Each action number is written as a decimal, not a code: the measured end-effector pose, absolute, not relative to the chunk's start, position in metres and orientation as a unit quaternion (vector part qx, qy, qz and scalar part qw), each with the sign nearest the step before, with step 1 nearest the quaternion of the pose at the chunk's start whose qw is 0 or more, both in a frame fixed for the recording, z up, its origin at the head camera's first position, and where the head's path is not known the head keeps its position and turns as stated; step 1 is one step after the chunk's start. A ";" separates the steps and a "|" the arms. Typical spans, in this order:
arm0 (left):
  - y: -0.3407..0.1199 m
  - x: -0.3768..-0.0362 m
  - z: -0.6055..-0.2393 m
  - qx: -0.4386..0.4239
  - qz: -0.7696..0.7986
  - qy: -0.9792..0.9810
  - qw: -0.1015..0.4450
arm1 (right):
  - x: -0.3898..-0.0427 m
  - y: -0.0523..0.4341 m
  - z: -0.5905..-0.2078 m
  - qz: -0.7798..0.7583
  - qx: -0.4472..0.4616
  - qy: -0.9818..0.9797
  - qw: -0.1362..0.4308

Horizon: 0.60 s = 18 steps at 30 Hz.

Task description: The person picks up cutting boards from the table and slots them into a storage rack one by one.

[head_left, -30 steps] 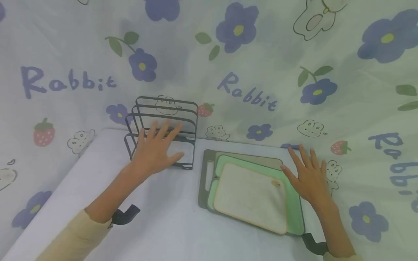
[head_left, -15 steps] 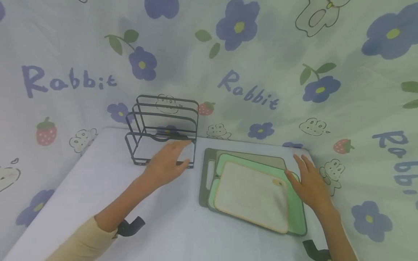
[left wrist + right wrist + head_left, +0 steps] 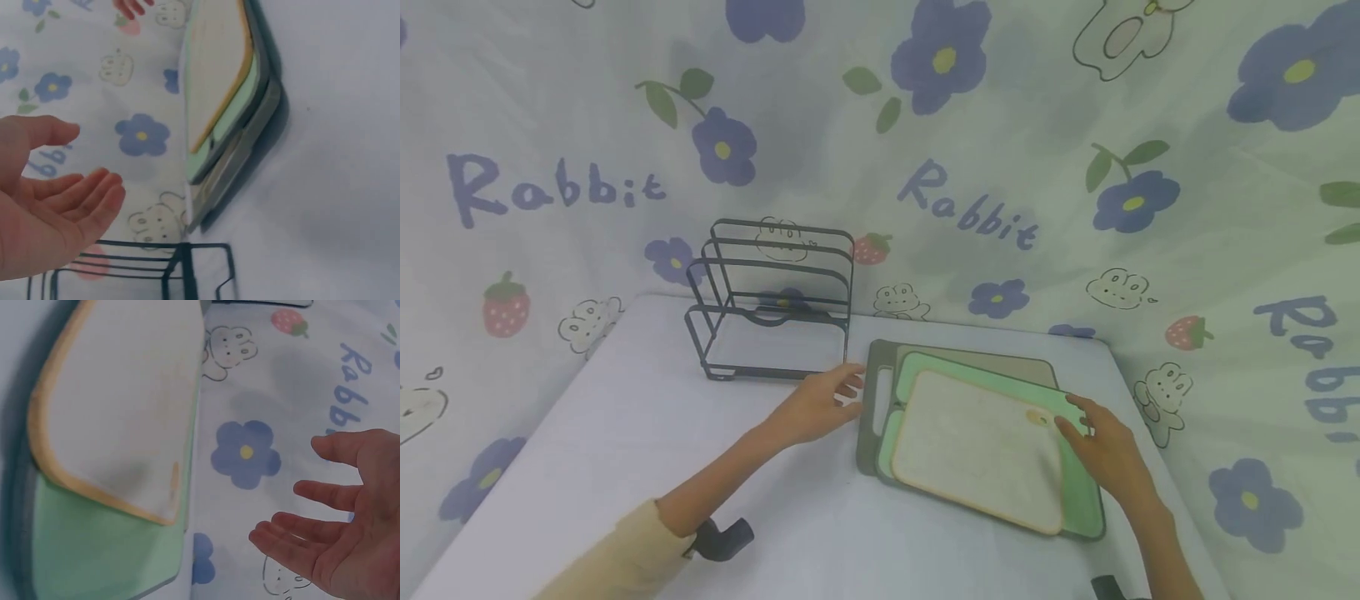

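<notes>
Three cutting boards lie stacked flat on the white table. On top is a small cream board (image 3: 977, 458) with a tan rim, over a larger green board (image 3: 1081, 492); a grey-brown board (image 3: 868, 417) with a handle slot is lowest. My left hand (image 3: 816, 406) hovers by the stack's left edge, fingers loosely bent, holding nothing. Over the green board's right part is my right hand (image 3: 1105, 450), its thumb near the cream board's corner. In the right wrist view, that hand (image 3: 337, 519) is apart from the boards with nothing in its fingers.
A black wire rack (image 3: 767, 317) with several upright dividers stands at the back left, just behind my left hand. A patterned cloth (image 3: 820, 125) hangs behind and to the right of the table (image 3: 775, 517).
My left hand has come away from the rack, moving right and nearer to the boards' left edge. My right hand has moved down and left over the green board, fingers bending.
</notes>
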<state>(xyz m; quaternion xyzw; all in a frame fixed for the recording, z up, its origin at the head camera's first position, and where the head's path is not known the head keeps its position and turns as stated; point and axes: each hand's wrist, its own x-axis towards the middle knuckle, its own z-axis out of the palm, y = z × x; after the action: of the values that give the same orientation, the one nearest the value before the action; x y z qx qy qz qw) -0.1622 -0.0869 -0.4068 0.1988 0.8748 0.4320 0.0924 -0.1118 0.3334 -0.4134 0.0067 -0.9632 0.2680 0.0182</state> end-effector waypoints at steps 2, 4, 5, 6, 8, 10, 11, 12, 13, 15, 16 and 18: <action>-0.084 -0.165 -0.414 0.191 0.445 0.868 0.112 | -0.109 0.334 -0.417 0.273 0.002 -0.962 0.013; -0.082 -0.167 -0.421 0.180 0.460 0.859 0.136 | -0.106 0.335 -0.421 0.281 -0.003 -0.960 0.008; -0.081 -0.168 -0.425 0.173 0.469 0.853 0.148 | -0.104 0.336 -0.423 0.285 -0.005 -0.959 0.006; -0.081 -0.169 -0.428 0.168 0.478 0.848 0.159 | -0.103 0.336 -0.425 0.290 -0.007 -0.957 0.002; -0.079 -0.171 -0.433 0.160 0.494 0.837 0.176 | -0.102 0.338 -0.427 0.299 -0.013 -0.954 -0.013; -0.078 -0.173 -0.436 0.158 0.506 0.827 0.189 | -0.101 0.339 -0.430 0.304 -0.021 -0.952 -0.030; -0.077 -0.173 -0.438 0.156 0.510 0.823 0.193 | -0.101 0.340 -0.431 0.305 -0.028 -0.951 -0.040; -0.076 -0.174 -0.439 0.156 0.513 0.821 0.196 | -0.101 0.341 -0.433 0.311 -0.035 -0.948 -0.053; -0.075 -0.175 -0.440 0.154 0.515 0.819 0.199 | -0.101 0.342 -0.435 0.317 -0.042 -0.946 -0.063; -0.072 -0.178 -0.443 0.152 0.519 0.815 0.207 | -0.101 0.345 -0.439 0.333 -0.054 -0.938 -0.079; -0.071 -0.180 -0.445 0.152 0.521 0.813 0.210 | -0.101 0.346 -0.440 0.341 -0.060 -0.934 -0.085; -0.069 -0.183 -0.449 0.151 0.527 0.807 0.218 | -0.100 0.348 -0.444 0.358 -0.069 -0.926 -0.094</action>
<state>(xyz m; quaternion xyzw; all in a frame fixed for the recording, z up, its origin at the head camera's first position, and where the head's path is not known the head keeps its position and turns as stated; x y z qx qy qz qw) -0.1830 -0.0687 -0.4493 0.1513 0.8073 0.5271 0.2181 -0.1003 0.3484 -0.4443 -0.0695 -0.9265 0.3576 -0.0945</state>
